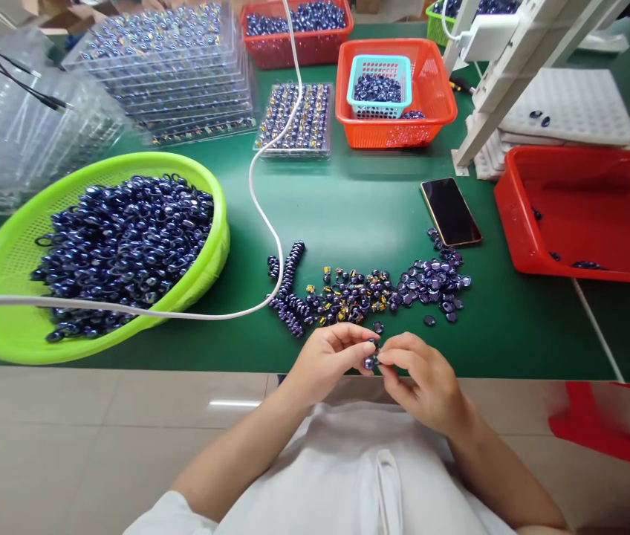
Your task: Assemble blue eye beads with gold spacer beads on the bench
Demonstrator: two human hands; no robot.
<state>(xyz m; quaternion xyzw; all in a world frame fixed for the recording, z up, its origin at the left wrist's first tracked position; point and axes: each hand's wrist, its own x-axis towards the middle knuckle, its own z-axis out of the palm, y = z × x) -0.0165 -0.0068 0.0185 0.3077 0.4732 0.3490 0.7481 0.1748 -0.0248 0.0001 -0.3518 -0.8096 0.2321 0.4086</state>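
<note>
At the table's front edge, my left hand [339, 355] is closed, pinching a small shiny dark-blue part [369, 362] between thumb and fingers. My right hand [418, 375] meets it from the right, its fingertips pressed together at the same part; whether they hold a separate piece is hidden. Just beyond my hands lies a pile of small dark parts with yellow bits [354, 293]. Right of it spreads a heap of flat dark oval caps [432, 281]. Stacked rows of dark rings [291, 275] lie to its left.
A green oval basket [220, 223] full of dark ring-like parts stands left. A white cable [262, 204] crosses the table. Farther back are stacked clear trays [192, 104], an orange basket [371, 135] and a phone [451, 212]. A red bin [599, 215] stands right.
</note>
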